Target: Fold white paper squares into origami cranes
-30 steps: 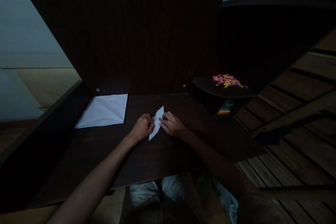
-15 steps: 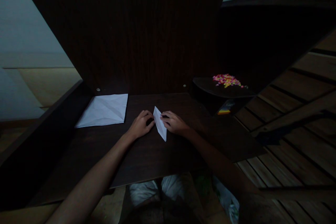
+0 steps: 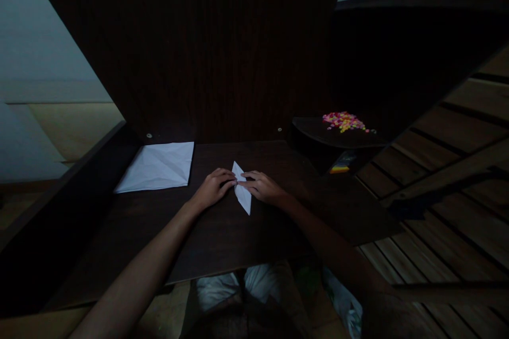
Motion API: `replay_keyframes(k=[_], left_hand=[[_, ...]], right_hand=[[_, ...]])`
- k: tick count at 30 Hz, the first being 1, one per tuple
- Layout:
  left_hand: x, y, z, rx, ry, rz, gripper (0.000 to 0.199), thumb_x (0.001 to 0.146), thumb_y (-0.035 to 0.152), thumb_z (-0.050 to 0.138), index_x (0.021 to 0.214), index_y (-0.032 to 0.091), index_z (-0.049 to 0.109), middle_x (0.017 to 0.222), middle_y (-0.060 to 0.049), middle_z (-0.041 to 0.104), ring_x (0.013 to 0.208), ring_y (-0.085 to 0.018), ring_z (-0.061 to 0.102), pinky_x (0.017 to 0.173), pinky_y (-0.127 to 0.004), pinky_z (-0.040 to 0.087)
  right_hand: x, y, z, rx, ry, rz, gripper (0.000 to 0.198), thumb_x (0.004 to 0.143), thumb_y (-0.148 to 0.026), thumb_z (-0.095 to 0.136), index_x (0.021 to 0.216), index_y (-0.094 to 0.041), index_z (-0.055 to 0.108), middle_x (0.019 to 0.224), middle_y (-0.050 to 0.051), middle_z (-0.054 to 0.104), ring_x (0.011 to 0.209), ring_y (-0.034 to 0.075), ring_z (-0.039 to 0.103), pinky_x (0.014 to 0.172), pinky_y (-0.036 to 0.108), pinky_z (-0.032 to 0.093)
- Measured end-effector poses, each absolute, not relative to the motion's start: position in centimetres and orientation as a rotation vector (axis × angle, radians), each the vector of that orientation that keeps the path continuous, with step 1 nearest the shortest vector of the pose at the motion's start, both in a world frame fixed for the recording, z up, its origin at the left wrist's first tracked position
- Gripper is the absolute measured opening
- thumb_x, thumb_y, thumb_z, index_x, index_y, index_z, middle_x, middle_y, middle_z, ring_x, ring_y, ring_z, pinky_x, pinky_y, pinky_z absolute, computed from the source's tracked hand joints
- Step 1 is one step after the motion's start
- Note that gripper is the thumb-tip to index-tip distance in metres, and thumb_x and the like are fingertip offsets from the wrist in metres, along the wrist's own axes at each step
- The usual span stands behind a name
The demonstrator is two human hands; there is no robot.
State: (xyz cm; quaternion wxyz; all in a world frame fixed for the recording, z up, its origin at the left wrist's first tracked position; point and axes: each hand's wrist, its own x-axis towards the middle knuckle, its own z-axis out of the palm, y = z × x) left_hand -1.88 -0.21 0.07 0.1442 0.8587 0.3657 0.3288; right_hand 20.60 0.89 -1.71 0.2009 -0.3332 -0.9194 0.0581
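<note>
A small folded sheet of white paper [image 3: 244,201], narrow and pointed at both ends, lies slanted on the dark desk. At its left edge, my left hand [image 3: 217,185] pinches the paper with bent fingers and thumb. From the other side, my right hand [image 3: 262,186] reaches across the middle of it, fingers pressed on the paper close to the left fingertips. The exact grip of the fingertips is too dark and small to make out.
A stack of creased white paper [image 3: 163,165] lies at the desk's left back. On a rounded shelf [image 3: 310,130] at the right sits a heap of small pink and yellow pieces [image 3: 345,122]. A raised side board [image 3: 59,190] borders the left, with a tall back panel behind.
My right fingers have moved left across the paper and now meet the left fingertips at its left edge. The folded paper looks slightly narrower; the stack has stayed put.
</note>
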Motion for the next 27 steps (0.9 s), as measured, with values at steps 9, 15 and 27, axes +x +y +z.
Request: replay_keyframes(k=[9,15,27], left_hand=[[-1.9,-0.1,-0.7,2.605,1.062,0.823,0.029,0.092,0.035,0.049,0.105,0.021,0.071,0.113,-0.009,0.067,0.107,-0.021,0.06,0.096,-0.039,0.047],[-1.7,-0.1,-0.8,2.682,1.066,0.694,0.04,0.09,0.043,0.05,0.116,0.018,0.066,0.125,-0.011,0.062,0.122,-0.024,0.053,0.104,-0.042,0.043],[-1.6,-0.1,-1.0,2.674,1.105,0.602,0.049,0.087,0.049,0.053,0.121,0.016,0.062,0.13,-0.011,0.058,0.127,-0.024,0.048,0.108,-0.041,0.038]], right_hand=[[20.1,0.4,-0.9,-0.905,-2.504,0.231,0.03,0.091,-0.02,0.05,0.119,-0.017,0.062,0.117,0.011,0.063,0.105,0.022,0.053,0.095,0.04,0.045],[20.2,0.3,-0.6,-0.874,-2.507,0.285,0.03,0.091,-0.019,0.05,0.119,-0.019,0.06,0.117,0.008,0.063,0.106,0.021,0.053,0.096,0.039,0.043],[20.6,0.6,-1.3,-0.864,-2.521,0.219,0.029,0.092,-0.019,0.049,0.116,-0.017,0.064,0.119,0.011,0.064,0.11,0.022,0.054,0.096,0.04,0.045]])
